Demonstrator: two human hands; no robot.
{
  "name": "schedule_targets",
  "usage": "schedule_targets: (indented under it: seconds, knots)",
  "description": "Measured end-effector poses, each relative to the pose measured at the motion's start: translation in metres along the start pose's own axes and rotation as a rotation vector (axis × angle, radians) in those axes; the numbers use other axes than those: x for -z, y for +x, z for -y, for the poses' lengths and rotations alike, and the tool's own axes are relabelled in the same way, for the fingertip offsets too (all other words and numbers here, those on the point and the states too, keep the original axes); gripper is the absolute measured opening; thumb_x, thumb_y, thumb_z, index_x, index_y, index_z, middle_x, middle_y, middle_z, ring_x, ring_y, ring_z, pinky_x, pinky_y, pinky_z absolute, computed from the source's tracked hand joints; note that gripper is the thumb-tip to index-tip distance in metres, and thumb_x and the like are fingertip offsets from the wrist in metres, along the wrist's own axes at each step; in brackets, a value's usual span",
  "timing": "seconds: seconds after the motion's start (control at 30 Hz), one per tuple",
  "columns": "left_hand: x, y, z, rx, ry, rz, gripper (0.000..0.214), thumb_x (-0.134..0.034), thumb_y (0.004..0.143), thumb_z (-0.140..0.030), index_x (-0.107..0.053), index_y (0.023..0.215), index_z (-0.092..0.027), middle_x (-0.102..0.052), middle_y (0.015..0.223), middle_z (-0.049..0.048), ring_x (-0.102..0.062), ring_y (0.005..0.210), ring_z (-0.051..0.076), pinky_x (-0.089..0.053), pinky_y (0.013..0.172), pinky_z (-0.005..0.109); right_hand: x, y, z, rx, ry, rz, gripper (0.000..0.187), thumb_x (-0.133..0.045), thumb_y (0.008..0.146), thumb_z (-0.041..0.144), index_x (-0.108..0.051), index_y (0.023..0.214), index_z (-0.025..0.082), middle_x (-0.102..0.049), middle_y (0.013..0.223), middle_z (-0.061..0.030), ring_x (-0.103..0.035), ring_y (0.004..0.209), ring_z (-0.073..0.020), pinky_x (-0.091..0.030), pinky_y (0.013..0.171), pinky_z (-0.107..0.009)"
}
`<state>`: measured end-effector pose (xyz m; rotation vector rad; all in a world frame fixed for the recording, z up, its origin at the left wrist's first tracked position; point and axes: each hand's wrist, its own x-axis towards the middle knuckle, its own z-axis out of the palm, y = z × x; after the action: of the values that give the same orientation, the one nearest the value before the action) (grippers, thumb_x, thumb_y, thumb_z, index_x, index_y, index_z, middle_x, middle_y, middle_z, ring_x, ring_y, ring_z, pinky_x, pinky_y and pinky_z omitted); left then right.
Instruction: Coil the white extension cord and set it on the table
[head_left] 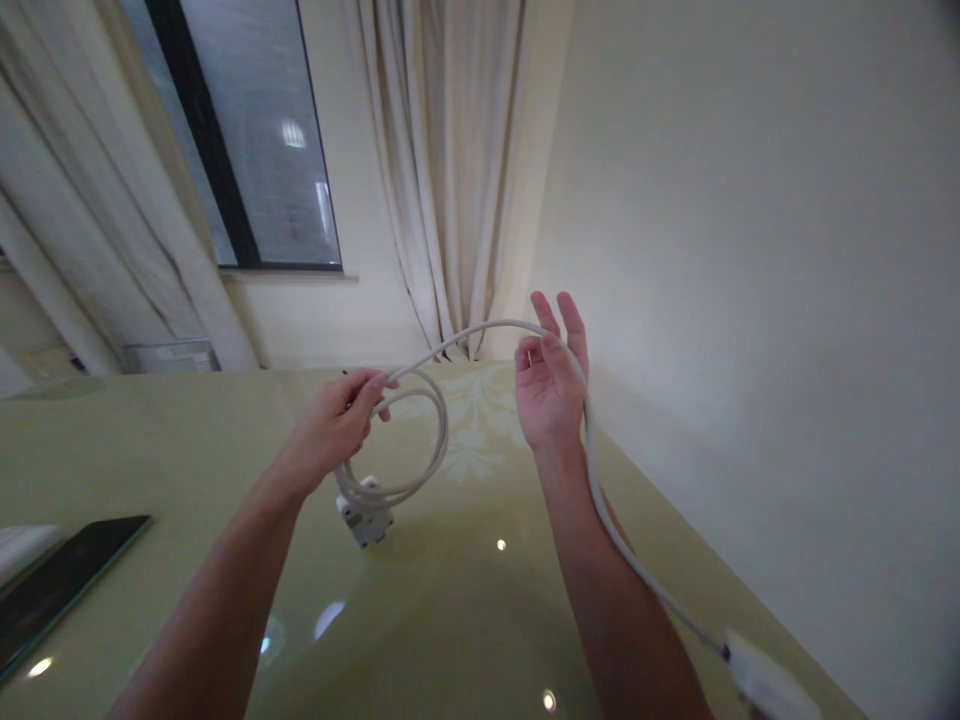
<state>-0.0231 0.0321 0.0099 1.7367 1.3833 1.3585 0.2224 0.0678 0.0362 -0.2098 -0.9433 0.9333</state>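
Note:
My left hand is closed around a coil of white cable held above a glossy green table. A white plug block hangs from the coil and rests on the table just below that hand. The cable arches rightward to my right hand, raised palm toward me with fingers stretched up. The cable runs behind its fingers, then drops along my right forearm to a white adapter at the table's right edge.
A dark flat phone or tablet lies at the table's left, beside something white. Beige curtains and a window stand behind the table. A plain wall borders the right side.

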Motion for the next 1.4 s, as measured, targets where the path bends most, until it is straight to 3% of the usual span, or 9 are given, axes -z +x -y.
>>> schedule_targets:
  seconds: [0.07,0.17,0.27,0.47,0.73,0.93,1.1,1.3,1.4]
  knots:
    - [-0.003,0.002,0.004,-0.029,0.065,0.056,0.039,-0.053,0.101,-0.055,-0.069,0.092,-0.020,-0.060,0.064,-0.0007,-0.042,0.040,0.010,-0.032,0.035,0.021,-0.004,-0.002,0.002,-0.008,-0.069,-0.002,0.036,-0.078,0.087,0.036,-0.073,0.123,0.035,-0.071,0.140,-0.0022,-0.065,0.080,-0.0108,-0.058,0.074,-0.026]
    - [-0.007,0.003,0.008,-0.064,0.151,0.046,0.042,-0.048,0.103,-0.052,-0.068,0.083,-0.021,-0.057,0.058,-0.0015,-0.042,0.039,0.011,-0.033,0.036,0.022,-0.008,-0.002,0.005,0.003,-0.158,0.019,0.020,-0.075,0.091,0.043,-0.076,0.106,0.028,-0.078,0.106,-0.0040,-0.059,0.068,-0.0115,-0.053,0.063,-0.027]
    - [-0.008,0.002,0.009,-0.082,0.189,0.011,0.041,-0.046,0.105,-0.052,-0.067,0.086,-0.021,-0.064,0.064,-0.0002,-0.044,0.039,0.011,-0.035,0.038,0.023,-0.009,-0.001,0.010,0.012,-0.201,0.066,0.024,-0.072,0.095,0.049,-0.076,0.094,0.025,-0.072,0.083,-0.0020,-0.051,0.056,-0.0096,-0.044,0.052,-0.026]
    - [-0.008,0.003,0.011,-0.131,0.278,0.031,0.040,-0.041,0.107,-0.051,-0.064,0.092,-0.022,-0.074,0.079,0.0030,-0.050,0.045,0.013,-0.037,0.045,0.025,-0.004,0.003,0.015,-0.002,-0.175,0.099,0.033,-0.071,0.096,0.055,-0.075,0.087,0.023,-0.062,0.068,0.0016,-0.038,0.047,-0.0070,-0.027,0.042,-0.025]
    - [-0.011,0.000,0.003,-0.179,0.331,0.024,0.037,-0.038,0.108,-0.050,-0.061,0.095,-0.024,-0.075,0.084,0.0043,-0.056,0.056,0.018,-0.040,0.055,0.029,-0.001,0.005,0.018,-0.060,-0.148,0.101,0.037,-0.074,0.092,0.060,-0.070,0.083,0.024,-0.045,0.052,0.0078,-0.025,0.043,-0.0075,-0.024,0.042,-0.024]
    - [-0.034,-0.010,-0.009,-0.185,0.261,0.118,0.040,-0.036,0.111,-0.048,-0.064,0.097,-0.024,-0.069,0.072,0.0013,-0.055,0.055,0.017,-0.041,0.059,0.030,-0.021,-0.020,-0.021,-0.276,-0.166,0.283,0.045,-0.070,0.093,0.065,-0.069,0.084,0.021,-0.059,0.054,0.0044,-0.033,0.042,-0.0064,-0.019,0.040,-0.022]
    - [-0.045,-0.006,-0.004,-0.175,-0.027,0.095,0.035,-0.041,0.109,-0.046,-0.057,0.089,-0.022,-0.067,0.076,0.0025,-0.057,0.060,0.015,-0.044,0.057,0.027,-0.033,-0.036,-0.044,-0.385,-0.218,0.423,0.044,-0.069,0.093,0.064,-0.069,0.084,0.021,-0.066,0.064,0.0032,-0.042,0.042,-0.0060,-0.030,0.040,-0.021]
    - [-0.039,-0.001,-0.003,-0.015,-0.216,0.005,0.033,-0.055,0.102,-0.051,-0.063,0.096,-0.020,-0.046,0.062,-0.0056,-0.038,0.048,0.010,-0.027,0.044,0.020,-0.024,-0.028,-0.043,-0.485,-0.073,0.234,0.031,-0.089,0.079,0.044,-0.071,0.085,0.020,-0.071,0.078,0.0029,-0.042,0.047,-0.0027,-0.028,0.041,-0.020]
    - [-0.029,0.003,-0.001,0.051,-0.327,-0.096,0.031,-0.058,0.100,-0.051,-0.063,0.100,-0.020,-0.048,0.061,-0.0063,-0.035,0.046,0.008,-0.024,0.043,0.017,-0.021,-0.022,-0.039,-0.554,0.082,0.128,0.026,-0.089,0.078,0.040,-0.072,0.085,0.021,-0.073,0.083,0.0019,-0.043,0.050,-0.0043,-0.033,0.044,-0.021]
